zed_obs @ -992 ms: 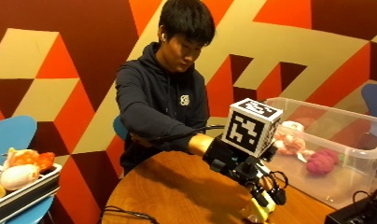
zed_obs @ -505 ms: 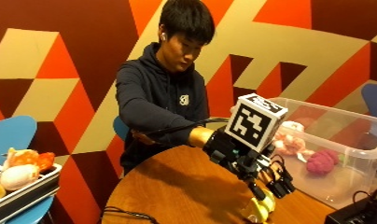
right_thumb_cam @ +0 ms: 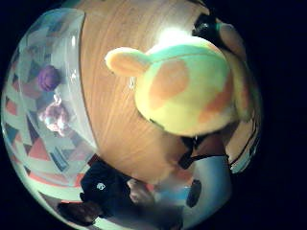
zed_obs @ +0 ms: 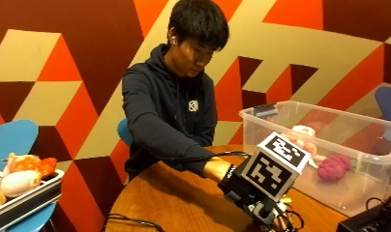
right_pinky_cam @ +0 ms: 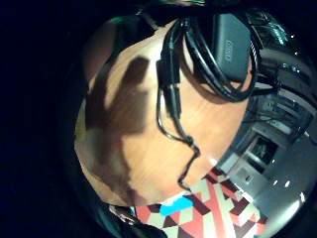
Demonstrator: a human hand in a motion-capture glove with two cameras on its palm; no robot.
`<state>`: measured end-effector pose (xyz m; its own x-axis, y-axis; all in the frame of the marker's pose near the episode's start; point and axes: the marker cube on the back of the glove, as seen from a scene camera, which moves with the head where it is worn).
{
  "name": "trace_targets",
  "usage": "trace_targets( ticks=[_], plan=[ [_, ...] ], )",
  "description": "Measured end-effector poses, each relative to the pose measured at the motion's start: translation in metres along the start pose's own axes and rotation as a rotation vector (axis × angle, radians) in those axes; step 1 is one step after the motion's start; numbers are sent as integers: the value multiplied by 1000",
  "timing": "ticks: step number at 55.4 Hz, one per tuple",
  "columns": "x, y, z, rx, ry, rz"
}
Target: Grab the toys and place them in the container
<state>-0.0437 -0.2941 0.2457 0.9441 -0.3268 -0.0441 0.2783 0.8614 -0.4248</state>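
My gloved right hand [zed_obs: 250,199] is low over the round wooden table [zed_obs: 176,203], its fingertips cut off by the edge of the outside view. It grips a plush toy [right_thumb_cam: 184,88], yellow-green with orange patches; the toy fills the thumb side palm view, with black fingers [right_thumb_cam: 192,152] curled at its edge. Just to the right of my hand stands the clear plastic container [zed_obs: 353,189]. Inside it lie a magenta toy [zed_obs: 334,167] and a pale pink toy [zed_obs: 303,136]. They also show through the container wall [right_thumb_cam: 76,91] as a purple toy [right_thumb_cam: 48,76] and a pink toy [right_thumb_cam: 55,115].
Black cables [right_pinky_cam: 173,99] and a black adapter [right_pinky_cam: 230,44] lie on the table beside my hand. A black box [zed_obs: 370,220] sits at the table's right front. At far left a tray [zed_obs: 22,200] of more toys rests on a blue chair [zed_obs: 12,140].
My hand has sunk lower toward the table and shifted a little right with the toy, so the fingers and toy now drop out of the outside view.
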Motion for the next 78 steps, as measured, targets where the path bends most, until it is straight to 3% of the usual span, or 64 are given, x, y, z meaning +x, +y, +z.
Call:
trace_targets(
  ticks=[13,23,40,53,62,66,78],
  plan=[
    [-20,19,-14,94,-31,-22],
    [-39,57,-77,268,-167,-28],
    [-141,128,-178,442,-174,-241],
    [-220,121,-160,358,-12,-313],
    [-237,110,-138,217,72,-295],
    [-242,114,-135,164,32,-351],
    [-222,131,-147,220,-23,-357]
  ],
)
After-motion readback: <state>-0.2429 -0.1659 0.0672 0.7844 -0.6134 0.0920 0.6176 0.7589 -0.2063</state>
